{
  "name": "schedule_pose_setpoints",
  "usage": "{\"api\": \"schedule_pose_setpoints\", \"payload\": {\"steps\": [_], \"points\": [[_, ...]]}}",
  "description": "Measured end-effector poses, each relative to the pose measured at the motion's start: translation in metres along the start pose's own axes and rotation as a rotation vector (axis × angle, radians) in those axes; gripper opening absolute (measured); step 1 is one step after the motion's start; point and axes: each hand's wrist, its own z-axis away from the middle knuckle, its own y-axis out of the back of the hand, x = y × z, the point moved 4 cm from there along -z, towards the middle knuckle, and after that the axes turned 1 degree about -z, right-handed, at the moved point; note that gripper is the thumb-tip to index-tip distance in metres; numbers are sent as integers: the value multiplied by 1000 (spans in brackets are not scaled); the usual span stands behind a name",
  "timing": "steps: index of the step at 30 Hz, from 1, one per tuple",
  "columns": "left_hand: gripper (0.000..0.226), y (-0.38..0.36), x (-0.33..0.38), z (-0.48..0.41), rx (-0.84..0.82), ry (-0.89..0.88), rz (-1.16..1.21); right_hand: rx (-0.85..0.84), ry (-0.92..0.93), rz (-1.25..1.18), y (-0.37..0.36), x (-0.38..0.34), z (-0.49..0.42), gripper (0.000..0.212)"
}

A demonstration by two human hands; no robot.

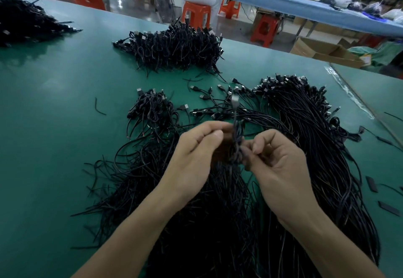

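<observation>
Coiled cable held in both hands
My left hand [196, 147] and right hand [281, 168] pinch one coiled cable [236, 144] above the worktop [65, 125].

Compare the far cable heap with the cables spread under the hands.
The far heap is coiled into short looped bundles; the near spread lies in long loose strands. The far heap is a compact mound; the near spread fans widely beneath the left hand and right hand, which pinch one cable. Both are black USB cables.
</observation>
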Motion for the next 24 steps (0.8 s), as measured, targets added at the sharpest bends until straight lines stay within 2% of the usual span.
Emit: {"api": "schedule_pose_setpoints", "payload": {"steps": [2, 4, 8, 12, 13, 16, 18, 20, 24], "points": [[28, 1, 4, 0, 1, -3, 170, -25, -48, 38, -1, 7, 2, 41], [29, 4, 8, 0, 12, -27, 196, -15, -103, 24, -1, 13, 5, 44], [41, 3, 13, 1, -9, -110, 32, 64, -148, -9, 5, 14, 2, 37], [59, -7, 14, 8, -136, -212, -115, 167, -123, 10, 15, 7, -6, 39], [60, -8, 12, 8, -153, -206, -192, 197, -109, 23, 17, 4, -8, 39], [45, -9, 4, 5, -206, -34, -396, 276, -31, 99, 22, -3, -11, 40], [64, -12, 4, 9, -262, -104, -468, 294, 38, 144, 22, -10, -12, 40], [80, -14, 6, 14, -272, -109, -438, 282, 99, 159, 18, -16, -11, 41], [86, -8, -1, 10, -168, 8, -405, 184, 137, 103, 5, -23, -6, 36]]}}
